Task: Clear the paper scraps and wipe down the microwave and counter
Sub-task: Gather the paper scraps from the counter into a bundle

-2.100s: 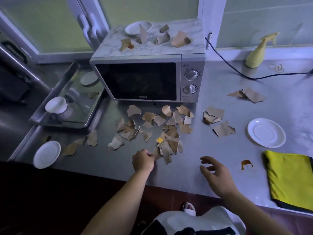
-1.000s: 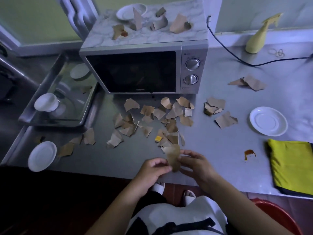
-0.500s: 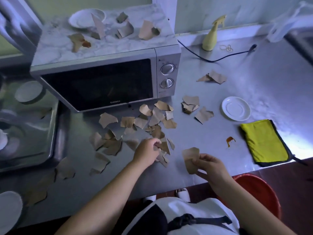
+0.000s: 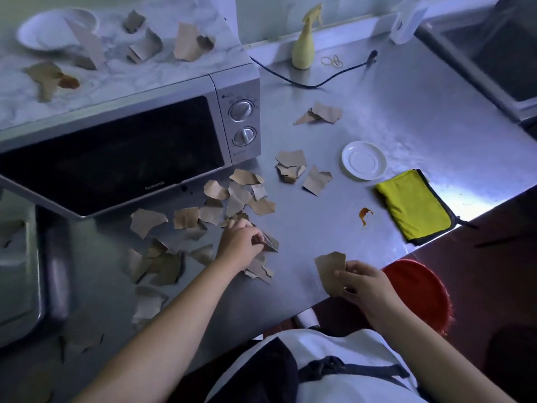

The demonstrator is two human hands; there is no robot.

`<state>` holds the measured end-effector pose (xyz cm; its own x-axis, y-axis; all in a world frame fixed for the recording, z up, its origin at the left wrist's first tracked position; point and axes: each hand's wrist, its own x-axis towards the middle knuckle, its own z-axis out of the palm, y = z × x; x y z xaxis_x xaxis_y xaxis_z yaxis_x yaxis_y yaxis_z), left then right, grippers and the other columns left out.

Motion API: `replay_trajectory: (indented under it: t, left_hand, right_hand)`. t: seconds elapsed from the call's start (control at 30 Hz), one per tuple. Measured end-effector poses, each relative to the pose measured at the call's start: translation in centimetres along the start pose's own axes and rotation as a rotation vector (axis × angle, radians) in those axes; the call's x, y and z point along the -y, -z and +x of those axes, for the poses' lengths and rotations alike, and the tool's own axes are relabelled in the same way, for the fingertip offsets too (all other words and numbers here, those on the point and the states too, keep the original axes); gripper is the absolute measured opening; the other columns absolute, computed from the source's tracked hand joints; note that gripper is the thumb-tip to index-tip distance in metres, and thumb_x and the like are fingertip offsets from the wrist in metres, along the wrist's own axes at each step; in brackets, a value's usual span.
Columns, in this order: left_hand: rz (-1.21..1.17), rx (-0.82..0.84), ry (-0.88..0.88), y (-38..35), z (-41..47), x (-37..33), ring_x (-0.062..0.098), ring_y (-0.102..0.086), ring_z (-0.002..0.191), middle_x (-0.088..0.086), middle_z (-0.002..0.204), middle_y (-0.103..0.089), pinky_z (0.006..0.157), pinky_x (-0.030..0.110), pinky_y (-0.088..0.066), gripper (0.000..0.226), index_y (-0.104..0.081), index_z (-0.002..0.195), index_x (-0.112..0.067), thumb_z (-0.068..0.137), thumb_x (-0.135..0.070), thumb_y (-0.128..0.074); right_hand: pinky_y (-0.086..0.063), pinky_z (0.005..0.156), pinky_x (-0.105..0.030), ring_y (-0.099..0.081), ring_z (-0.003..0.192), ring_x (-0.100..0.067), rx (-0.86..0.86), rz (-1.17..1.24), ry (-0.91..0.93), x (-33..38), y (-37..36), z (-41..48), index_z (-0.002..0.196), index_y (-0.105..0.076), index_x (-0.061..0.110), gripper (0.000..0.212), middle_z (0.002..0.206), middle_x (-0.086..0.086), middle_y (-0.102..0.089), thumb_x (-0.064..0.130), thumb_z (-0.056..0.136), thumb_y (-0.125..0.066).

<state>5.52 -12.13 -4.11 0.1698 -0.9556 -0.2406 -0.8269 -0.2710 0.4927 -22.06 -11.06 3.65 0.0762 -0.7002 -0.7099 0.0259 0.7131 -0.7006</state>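
Left hand sits slightly further toward 3 o'clock than before, fingers curled, pinching scrap in pile before microwave. Right hand still grips larger scrap at 5 o'clock, long axis 12–6, over steel counter edge. White plate atop microwave holds leaning scrap. Red bucket below, 4 o'clock.

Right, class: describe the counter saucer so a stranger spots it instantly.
Start at the microwave and look right across the steel counter. Past the torn paper scraps sits a saucer, just behind the yellow cloth: the only round white thing there.
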Motion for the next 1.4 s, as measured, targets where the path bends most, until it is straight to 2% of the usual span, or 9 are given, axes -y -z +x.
replay_trajectory:
  t: [0.17,0.33,0.5,0.63,0.77,1.0,1.27,1.33,1.4]
  left_hand:
    - [-0.191,-0.051,-0.009,2.5,-1.2,0.1,0.014,-0.046,0.101,-0.015,0.103,-0.057,0.087,0.028,-0.04,0.014,-0.069,0.075,-0.029,0.079,-0.021,-0.079]
    - [-0.676,-0.08,0.143,4.2,-4.1,-1.2,-0.002,-0.059,0.062,-0.017,0.071,-0.068,0.06,0.013,-0.046,0.018,-0.067,0.08,-0.029,0.081,-0.014,-0.079]
    - [-0.986,-0.117,0.304,3.9,-6.7,-3.1,0.005,-0.069,0.087,-0.011,0.098,-0.074,0.073,0.022,-0.057,0.039,-0.064,0.1,-0.044,0.08,-0.013,-0.078]
    - [-1.219,-0.083,0.348,2.6,-8.4,-4.5,0.008,-0.07,0.081,-0.005,0.092,-0.076,0.07,0.023,-0.055,0.034,-0.075,0.09,-0.036,0.086,-0.003,-0.07]
    - [-1.319,-0.07,0.424,1.9,-9.9,-4.9,0.011,-0.072,0.082,-0.001,0.091,-0.077,0.068,0.021,-0.055,0.024,-0.076,0.095,-0.026,0.087,-0.004,-0.069]
    - [-1.415,-0.137,0.463,1.1,-11.0,-5.0,0.013,-0.069,0.086,0.005,0.092,-0.075,0.071,0.021,-0.054,0.015,-0.074,0.097,-0.014,0.087,-0.003,-0.069]
    - [-1.494,-0.107,0.519,-0.7,-10.3,-5.5,0.022,-0.069,0.091,0.011,0.098,-0.075,0.079,0.031,-0.052,0.013,-0.078,0.096,-0.016,0.087,-0.009,-0.069]
    - [-1.412,-0.172,0.539,-1.1,-10.0,-4.6,0.022,-0.071,0.093,0.011,0.1,-0.076,0.082,0.03,-0.053,0.014,-0.077,0.099,-0.015,0.09,-0.009,-0.068]
    - [-1.128,-0.252,0.562,-1.4,-9.6,-3.2,0.012,-0.071,0.093,0.003,0.099,-0.076,0.081,0.022,-0.053,0.015,-0.075,0.097,-0.021,0.09,-0.01,-0.069]
  right_hand:
    - [-0.057,0.056,-0.028,-0.072,0.066,-0.02,0.031,-0.021,-0.002,0.3,-0.5,0.3,0.089,-0.067,0.002,0.012,0.078,-0.011,-0.073,-0.01,0.085,-0.066]
    - [-0.058,0.06,-0.035,-0.072,0.074,-0.029,0.14,-0.079,0.03,1.5,-2.2,0.5,0.086,-0.069,0.003,0.011,0.086,-0.016,-0.073,-0.008,0.087,-0.067]
    - [-0.06,0.068,-0.043,-0.071,0.079,-0.034,0.31,-0.09,0.048,2.7,-4.8,0.7,0.099,-0.065,-0.011,0.014,0.096,-0.026,-0.072,-0.006,0.086,-0.068]
    - [-0.062,0.07,-0.045,-0.07,0.081,-0.034,0.389,-0.112,0.031,2.8,-6.6,0.8,0.089,-0.062,-0.004,0.006,0.091,-0.024,-0.07,-0.007,0.086,-0.067]
    - [-0.059,0.064,-0.042,-0.067,0.07,-0.028,0.399,-0.158,-0.01,2.5,-7.5,1.5,0.065,-0.06,0.008,0.026,0.075,-0.015,-0.066,-0.008,0.085,-0.068]
    - [-0.06,0.065,-0.045,-0.072,0.077,-0.028,0.473,-0.199,-0.109,1.9,-7.6,2.6,0.092,-0.064,0.0,0.014,0.088,-0.019,-0.071,-0.004,0.082,-0.073]
    - [-0.057,0.06,-0.036,-0.069,0.069,-0.024,0.486,-0.236,-0.17,1.6,-6.3,3.2,0.078,-0.065,0.004,0.011,0.08,-0.017,-0.07,-0.001,0.086,-0.071]
    - [-0.057,0.056,-0.034,-0.068,0.064,-0.022,0.428,-0.205,-0.167,1.7,-6.0,3.3,0.073,-0.061,0.006,0.018,0.076,-0.015,-0.068,-0.004,0.087,-0.069]
    - [-0.057,0.057,-0.034,-0.067,0.063,-0.021,0.38,-0.19,-0.16,2.1,-5.4,3.6,0.072,-0.058,0.006,0.021,0.076,-0.014,-0.066,-0.004,0.087,-0.068]
